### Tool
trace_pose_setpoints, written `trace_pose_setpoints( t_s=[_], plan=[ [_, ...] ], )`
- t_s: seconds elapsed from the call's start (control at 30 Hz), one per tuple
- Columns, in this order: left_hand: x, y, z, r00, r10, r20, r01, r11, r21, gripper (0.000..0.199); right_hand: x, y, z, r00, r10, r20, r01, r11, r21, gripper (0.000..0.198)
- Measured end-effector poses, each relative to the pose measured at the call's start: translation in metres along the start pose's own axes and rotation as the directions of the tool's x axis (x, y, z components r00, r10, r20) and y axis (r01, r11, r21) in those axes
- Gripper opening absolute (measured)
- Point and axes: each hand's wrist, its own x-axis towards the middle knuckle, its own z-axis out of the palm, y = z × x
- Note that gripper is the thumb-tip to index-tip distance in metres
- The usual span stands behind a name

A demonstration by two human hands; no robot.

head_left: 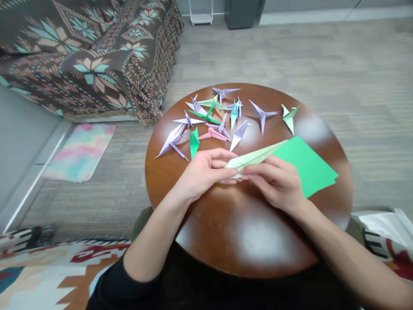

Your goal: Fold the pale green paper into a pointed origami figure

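A long, pale green piece of folded paper (253,158) is held between both hands above the round table (226,241), its narrow tip pointing up and to the right. My left hand (206,172) pinches its left end between thumb and fingers. At its lower edge, my right hand (279,178) grips it close to my left fingertips. The fingers hide part of the folds. Just behind my right hand lie sheets of bright green paper (309,165). Beyond my left hand stands a green paper crane (194,142).
Several folded paper cranes in purple, green, pink and blue crowd the table's far left, among them a pink crane (213,134). Farther right are a purple crane (263,116) and a light green crane (289,117). A patterned cloth-covered sofa (106,64) stands beyond, with a pastel mat (80,150) nearby.
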Motion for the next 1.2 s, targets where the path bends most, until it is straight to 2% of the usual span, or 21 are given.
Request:
trace_pose_setpoints(
  t_s=[0.37, 0.57, 0.67, 0.77, 0.87, 0.93, 1.03, 1.1, 1.2],
  plan=[
    [0.001, -0.003, 0.003, 0.995, 0.093, 0.019, -0.093, 0.996, -0.019, 0.037, 0.001, -0.005, 0.004, 0.982, 0.180, -0.052, -0.174, 0.979, 0.103, 0.008],
    [0.000, -0.001, 0.003, 0.999, 0.045, 0.018, -0.046, 0.996, 0.075, 0.041, 0.001, -0.004, 0.003, 0.981, 0.192, -0.038, -0.189, 0.979, 0.081, 0.010],
    [0.000, 0.000, 0.005, 0.997, 0.083, -0.002, -0.082, 0.987, 0.136, 0.040, 0.000, -0.005, 0.005, 0.969, 0.243, -0.047, -0.238, 0.967, 0.091, 0.008],
    [-0.001, 0.000, 0.008, 0.986, 0.169, 0.009, -0.168, 0.969, 0.179, 0.041, -0.001, -0.007, 0.007, 0.929, 0.349, -0.120, -0.333, 0.933, 0.138, 0.007],
    [-0.005, -0.001, 0.012, 0.967, 0.248, 0.049, -0.253, 0.952, 0.173, 0.050, -0.001, -0.011, 0.008, 0.838, 0.480, -0.259, -0.415, 0.869, 0.269, 0.012],
    [-0.006, -0.002, 0.015, 0.956, 0.287, 0.062, -0.294, 0.940, 0.172, 0.048, -0.001, -0.013, 0.007, 0.796, 0.516, -0.317, -0.420, 0.847, 0.326, 0.018],
    [-0.005, -0.004, 0.017, 0.947, 0.319, 0.051, -0.322, 0.925, 0.203, 0.034, 0.000, -0.015, 0.008, 0.800, 0.491, -0.346, -0.396, 0.864, 0.311, 0.024],
    [-0.002, -0.005, 0.015, 0.943, 0.331, 0.031, -0.329, 0.917, 0.225, 0.028, 0.000, -0.015, 0.010, 0.811, 0.481, -0.332, -0.382, 0.866, 0.323, 0.025],
    [0.002, -0.003, 0.007, 0.920, 0.388, -0.059, -0.358, 0.891, 0.279, 0.022, -0.003, -0.015, 0.012, 0.828, 0.529, -0.187, -0.427, 0.810, 0.402, 0.033]
  ],
)
